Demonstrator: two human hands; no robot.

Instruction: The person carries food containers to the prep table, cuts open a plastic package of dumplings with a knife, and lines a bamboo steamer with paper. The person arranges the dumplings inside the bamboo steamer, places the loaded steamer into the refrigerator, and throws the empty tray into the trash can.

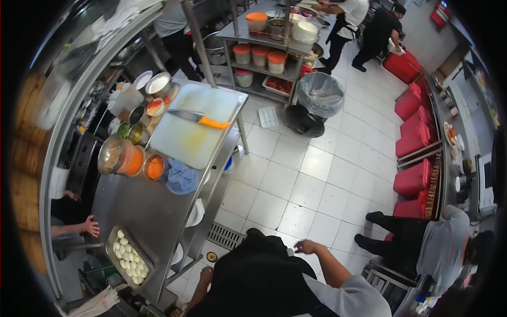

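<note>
My right hand [306, 246] hangs beside the black apron [251, 277] on my body, its fingers loosely bent and a little apart, with nothing visible in them. A small pale patch shows at the apron's edge near it. My left hand [206, 274] is low on the other side, between my body and the steel counter [140, 201]; its fingers are mostly hidden. On the counter's near end lies a metal tray [110, 248] of white, rounded pieces [127, 252]. Farther along, an orange-handled knife [211, 123] rests on a white cutting board [182, 140].
Another person's hand [92, 226] reaches beside the tray from across the counter. A blue cloth [182, 177] and several food containers [155, 167] sit by the board. A lined bin [320, 95] and a floor drain [225, 235] are ahead. A person in grey [446, 248] stands at right.
</note>
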